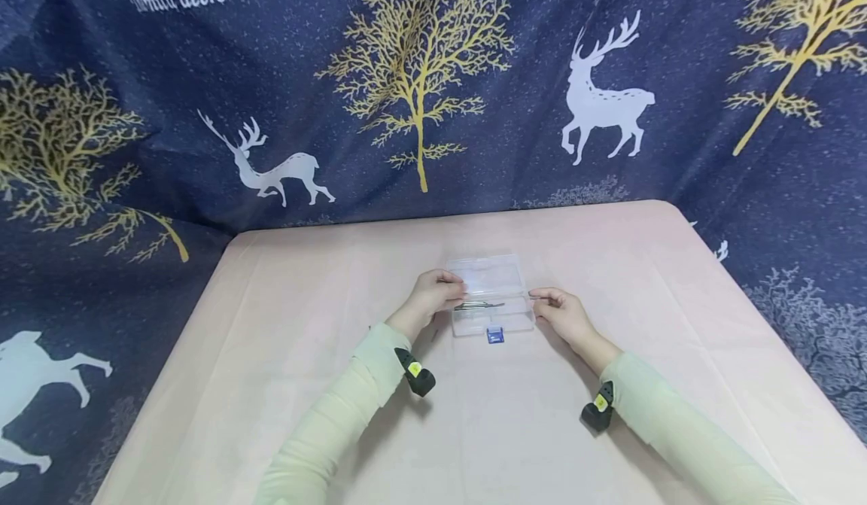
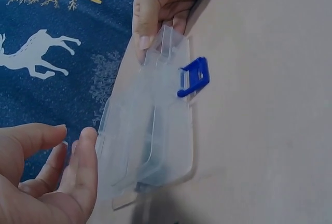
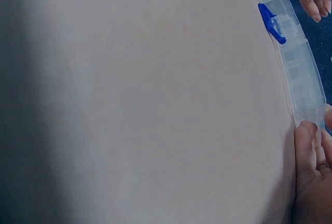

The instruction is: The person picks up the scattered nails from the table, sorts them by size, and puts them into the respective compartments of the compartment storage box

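Observation:
A clear plastic box [image 1: 494,320] with a blue latch [image 1: 496,335] lies on the pink-covered table, its transparent lid [image 1: 484,273] raised at the back. Dark slender pieces [image 1: 477,305] show along its inside; their kind is too small to tell. My right hand [image 3: 314,167] grips the box's right end between thumb and fingers. By the left end is my left hand [image 2: 46,172], fingers loosely bent, a gap between thumb and fingertips and nothing visible in it. The left wrist view shows these fingertips close to the lid's edge; whether they touch it I cannot tell.
A pink cloth [image 1: 305,317] covers the table, which ends at the back against a dark blue curtain [image 1: 474,174] printed with deer and trees. A small flat pale piece [image 2: 124,201] pokes out by the box's left end. Black wrist cameras [image 1: 420,377] sit on both sleeves.

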`<state>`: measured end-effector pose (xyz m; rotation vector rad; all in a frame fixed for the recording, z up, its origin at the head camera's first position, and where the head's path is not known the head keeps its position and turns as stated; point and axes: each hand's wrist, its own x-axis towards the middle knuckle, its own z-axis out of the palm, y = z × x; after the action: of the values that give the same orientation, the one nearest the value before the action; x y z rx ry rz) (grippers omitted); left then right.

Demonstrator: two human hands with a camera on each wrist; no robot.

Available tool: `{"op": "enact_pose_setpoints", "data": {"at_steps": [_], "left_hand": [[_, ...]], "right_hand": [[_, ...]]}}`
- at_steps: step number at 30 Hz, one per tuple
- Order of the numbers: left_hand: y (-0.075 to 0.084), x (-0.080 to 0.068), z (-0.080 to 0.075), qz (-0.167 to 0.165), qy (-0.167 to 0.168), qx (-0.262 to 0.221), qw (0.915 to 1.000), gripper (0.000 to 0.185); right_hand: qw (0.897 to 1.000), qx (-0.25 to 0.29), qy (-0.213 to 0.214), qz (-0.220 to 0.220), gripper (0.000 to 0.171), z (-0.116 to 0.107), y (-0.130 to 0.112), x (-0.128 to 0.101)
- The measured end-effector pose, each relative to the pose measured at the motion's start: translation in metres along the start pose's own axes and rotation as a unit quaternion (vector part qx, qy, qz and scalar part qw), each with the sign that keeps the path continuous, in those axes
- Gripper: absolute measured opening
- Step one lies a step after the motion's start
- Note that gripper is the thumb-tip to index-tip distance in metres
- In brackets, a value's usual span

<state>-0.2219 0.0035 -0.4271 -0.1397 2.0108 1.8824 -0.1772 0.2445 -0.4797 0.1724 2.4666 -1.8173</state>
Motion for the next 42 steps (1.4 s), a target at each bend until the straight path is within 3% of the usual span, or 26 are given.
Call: {"op": "enact_pose_setpoints", "data": {"at_steps": [7, 16, 25, 32, 36, 42], "left_hand": [[-0.002, -0.004, -0.011, 0.037, 0.031, 0.058, 0.9972, 0.022], [-0.004, -0.01, -0.034, 0.097, 0.04, 0.109, 0.9885, 0.018], [-0.008, -0.015, -0.056, 0.093, 0.022, 0.165, 0.9817, 0.02], [-0.011, -0.019, -0.081, 0.109, -0.012, 0.22, 0.9693, 0.024], [-0.014, -0.021, -0.098, 0.117, -0.013, 0.248, 0.9617, 0.026], [-0.022, -0.03, -0.124, 0.111, 0.001, 0.334, 0.936, 0.019]], "right_hand": [[1.0, 0.002, 0.006, 0.002, 0.035, 0.001, 0.001, -0.001], [1.0, 0.004, 0.007, -0.004, 0.035, 0.002, -0.001, 0.001], [1.0, -0.002, 0.003, 0.003, 0.036, 0.001, -0.001, -0.001], [1.0, 0.005, 0.005, 0.005, 0.036, -0.001, 0.0, 0.0], [1.0, 0.003, 0.012, 0.007, 0.035, -0.001, 0.001, 0.0], [1.0, 0.007, 0.006, 0.005, 0.036, 0.0, 0.0, -0.001]]}}
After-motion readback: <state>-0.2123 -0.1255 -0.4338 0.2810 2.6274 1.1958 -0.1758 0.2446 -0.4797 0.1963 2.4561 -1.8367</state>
